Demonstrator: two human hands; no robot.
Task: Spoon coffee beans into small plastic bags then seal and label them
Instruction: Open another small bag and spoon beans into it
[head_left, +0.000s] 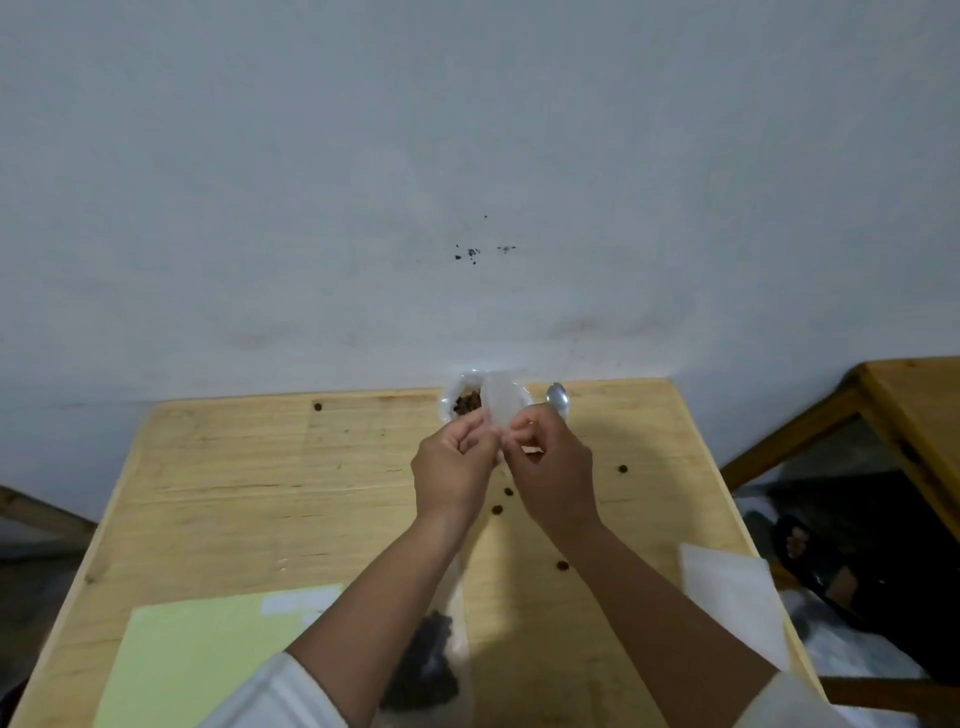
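Item: small plastic bag, empty, pinched at its mouth between your left hand and right hand.
Step, as judged: opening the bag for filling.
Beyond your grip: bean container, spoon.
Next: part the mouth, then free one hand for the spoon.
Legible writing: none.
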